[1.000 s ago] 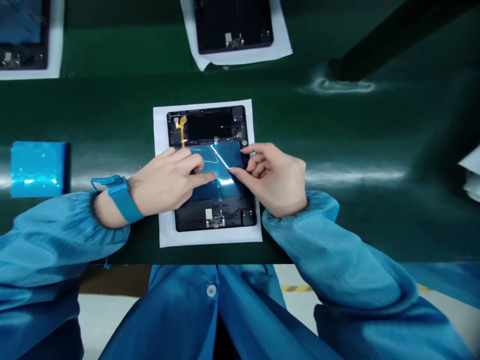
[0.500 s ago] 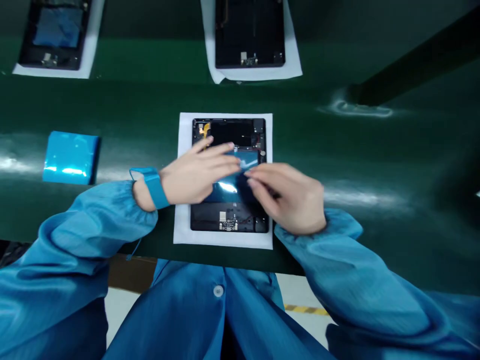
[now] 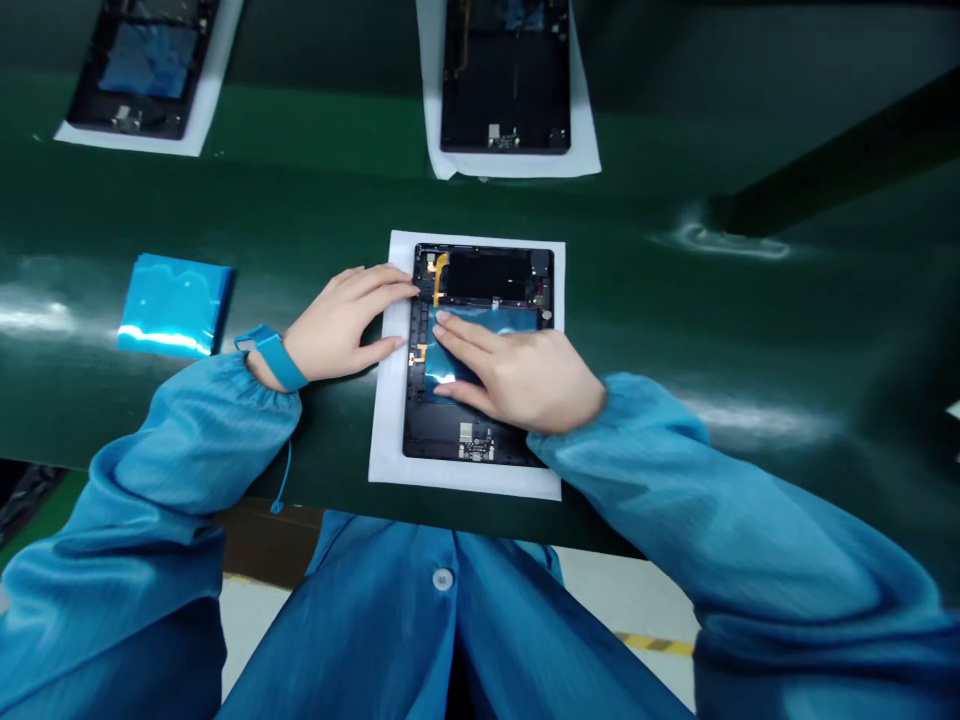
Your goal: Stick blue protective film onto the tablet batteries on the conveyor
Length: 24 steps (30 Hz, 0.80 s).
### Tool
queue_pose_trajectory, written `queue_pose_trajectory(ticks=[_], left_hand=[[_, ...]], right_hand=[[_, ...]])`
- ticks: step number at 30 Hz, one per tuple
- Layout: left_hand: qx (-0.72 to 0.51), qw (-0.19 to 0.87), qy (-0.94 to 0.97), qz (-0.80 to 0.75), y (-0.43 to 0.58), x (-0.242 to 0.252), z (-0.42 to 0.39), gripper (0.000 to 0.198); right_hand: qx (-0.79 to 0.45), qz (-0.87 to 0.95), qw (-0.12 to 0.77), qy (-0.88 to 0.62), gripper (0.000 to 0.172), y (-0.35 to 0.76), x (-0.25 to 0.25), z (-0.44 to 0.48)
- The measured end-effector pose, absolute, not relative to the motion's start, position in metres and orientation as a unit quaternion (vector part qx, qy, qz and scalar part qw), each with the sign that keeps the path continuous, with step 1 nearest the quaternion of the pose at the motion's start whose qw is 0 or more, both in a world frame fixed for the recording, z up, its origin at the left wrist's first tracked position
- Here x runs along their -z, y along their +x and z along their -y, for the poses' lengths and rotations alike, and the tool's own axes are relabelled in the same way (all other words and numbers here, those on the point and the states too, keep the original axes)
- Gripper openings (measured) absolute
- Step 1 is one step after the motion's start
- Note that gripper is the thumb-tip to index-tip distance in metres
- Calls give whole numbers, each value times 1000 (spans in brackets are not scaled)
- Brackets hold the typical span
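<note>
An opened black tablet body (image 3: 435, 430) lies on a white sheet (image 3: 390, 440) in front of me. A shiny blue film-covered part (image 3: 510, 320) sits in its middle, with an orange flex strip (image 3: 440, 278) above its left end. My right hand (image 3: 529, 375) rests on the blue part, fingers stretched toward the left and holding nothing. At the tablet's left edge, my left hand (image 3: 345, 320) lies with fingers apart, fingertips at the frame and thumb over the white sheet. It wears a blue wrist band (image 3: 279, 358).
A stack of shiny blue sheets (image 3: 176, 305) lies on the green table (image 3: 300, 210) at the left. Two more opened tablets, one at the back left (image 3: 146, 75) and one at back centre (image 3: 506, 90), rest on white sheets. A dark bar (image 3: 847, 150) slants at the right.
My left hand has come off the blue part to the tablet's left edge. My right hand has moved left across the blue part, its pinched fingers now stretched out. The view has shifted slightly.
</note>
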<state>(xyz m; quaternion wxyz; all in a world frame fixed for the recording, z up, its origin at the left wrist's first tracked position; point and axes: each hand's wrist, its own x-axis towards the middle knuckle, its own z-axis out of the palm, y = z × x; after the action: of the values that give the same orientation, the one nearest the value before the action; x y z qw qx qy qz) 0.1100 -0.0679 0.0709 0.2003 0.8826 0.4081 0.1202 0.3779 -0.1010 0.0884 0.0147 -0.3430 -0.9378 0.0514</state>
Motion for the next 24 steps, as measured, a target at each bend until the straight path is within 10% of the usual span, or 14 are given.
queue_pose_trajectory(ticks=[24], left_hand=[[-43, 81, 842, -532, 197, -92, -1, 40]], right_hand=[[-6, 869, 5, -496, 76, 411, -85, 116]])
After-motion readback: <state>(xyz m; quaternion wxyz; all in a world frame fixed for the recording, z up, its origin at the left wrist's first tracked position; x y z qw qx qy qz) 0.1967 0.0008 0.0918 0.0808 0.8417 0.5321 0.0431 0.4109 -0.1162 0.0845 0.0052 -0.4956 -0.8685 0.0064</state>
